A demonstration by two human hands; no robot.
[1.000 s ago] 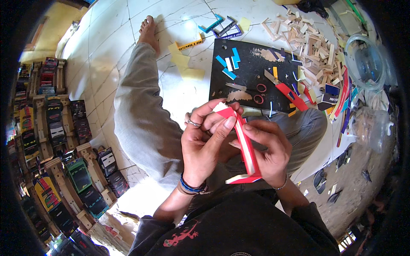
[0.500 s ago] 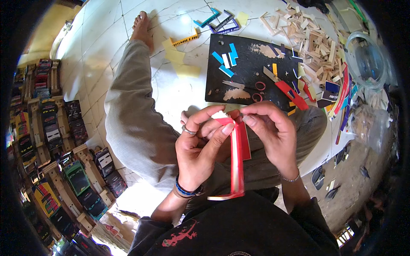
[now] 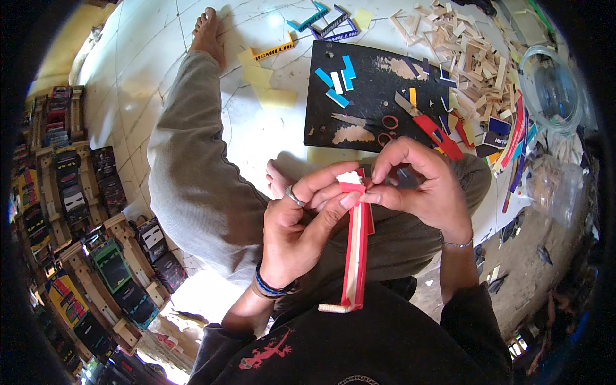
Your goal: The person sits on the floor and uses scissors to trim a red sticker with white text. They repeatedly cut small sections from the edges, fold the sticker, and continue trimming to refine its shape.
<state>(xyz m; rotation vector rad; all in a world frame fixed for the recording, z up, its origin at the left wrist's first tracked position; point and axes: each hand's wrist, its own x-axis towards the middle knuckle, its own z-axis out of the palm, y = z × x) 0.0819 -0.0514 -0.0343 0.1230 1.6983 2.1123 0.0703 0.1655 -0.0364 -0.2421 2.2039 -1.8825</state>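
A slim wooden bracket (image 3: 353,263) with red covering along its sides stands between my hands. One short arm of bare, pale wood sticks out at its lower end. My left hand (image 3: 298,224) grips the upper end, thumb in front and fingers behind. White, ragged-looking material (image 3: 350,178) shows at that end beside a red flap. My right hand (image 3: 420,192) has its thumb against the red upper corner, with the index finger bent above it; its other fingers are partly hidden. Behind the bracket, a flat red piece shows in part.
Ahead lies a black board (image 3: 375,83) with blue strips, scissors (image 3: 366,120) and a red-handled cutter (image 3: 436,135). Wood pieces are heaped (image 3: 478,58) at far right, beside a clear round container (image 3: 548,80). Lettered brackets (image 3: 273,50) sit far off; racks of dark packages (image 3: 77,192) line the left.
My right hand has shifted right and its thumb now presses on the bracket's upper corner. The bracket's lower end has moved slightly nearer to me; the left hand keeps its grip.
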